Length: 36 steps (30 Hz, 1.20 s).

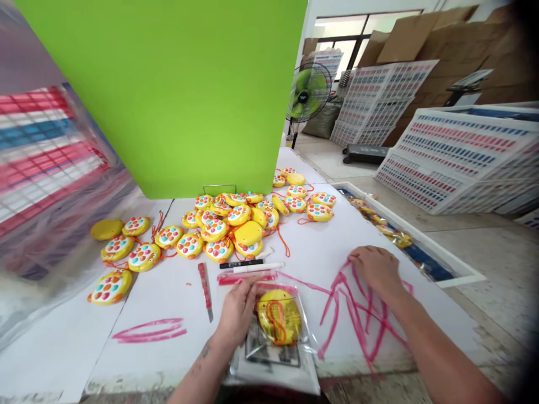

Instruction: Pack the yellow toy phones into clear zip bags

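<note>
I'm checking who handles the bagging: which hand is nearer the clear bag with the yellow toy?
Left. The left hand rests on the clear bag; the right hand lies flat on the table, apart, to its right.

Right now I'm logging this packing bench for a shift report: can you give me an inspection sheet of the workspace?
Surface: white table with pink marker scrawls.
Job's things: clear bag holding a yellow toy, lying on a stack of bags.
Clutter: pile of yellow toys, two pens, red-handled knife.
Hands: left hand rests on the bag; right hand lies flat on the table, holding nothing.
Cables: nothing seen.
Surroundings: green board, fan, white crates, cardboard boxes.
</note>
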Each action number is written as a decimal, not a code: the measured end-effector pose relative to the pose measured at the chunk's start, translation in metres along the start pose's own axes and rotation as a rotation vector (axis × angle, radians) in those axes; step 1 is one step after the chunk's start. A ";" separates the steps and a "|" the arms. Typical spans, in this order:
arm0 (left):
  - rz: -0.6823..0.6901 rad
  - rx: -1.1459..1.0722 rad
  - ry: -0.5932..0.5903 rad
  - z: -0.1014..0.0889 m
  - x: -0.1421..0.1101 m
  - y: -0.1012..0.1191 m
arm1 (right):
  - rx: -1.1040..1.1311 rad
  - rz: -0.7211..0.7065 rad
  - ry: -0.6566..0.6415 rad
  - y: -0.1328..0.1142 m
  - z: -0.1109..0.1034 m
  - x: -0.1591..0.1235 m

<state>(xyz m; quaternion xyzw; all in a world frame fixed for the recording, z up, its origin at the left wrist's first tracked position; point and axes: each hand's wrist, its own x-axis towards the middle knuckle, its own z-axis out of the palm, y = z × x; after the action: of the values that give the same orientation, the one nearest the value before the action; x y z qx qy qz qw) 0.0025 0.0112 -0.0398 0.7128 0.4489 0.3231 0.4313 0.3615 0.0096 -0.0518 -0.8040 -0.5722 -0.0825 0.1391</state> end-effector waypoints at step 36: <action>-0.130 -0.489 -0.041 -0.010 0.001 0.013 | 1.416 0.198 -0.497 -0.111 -0.018 -0.068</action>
<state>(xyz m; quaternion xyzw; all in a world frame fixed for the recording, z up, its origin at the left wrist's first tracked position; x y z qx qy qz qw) -0.0008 0.0129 -0.0232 0.5632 0.3934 0.3794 0.6197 0.2348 -0.0234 -0.0405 -0.5653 -0.4283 0.5011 0.4960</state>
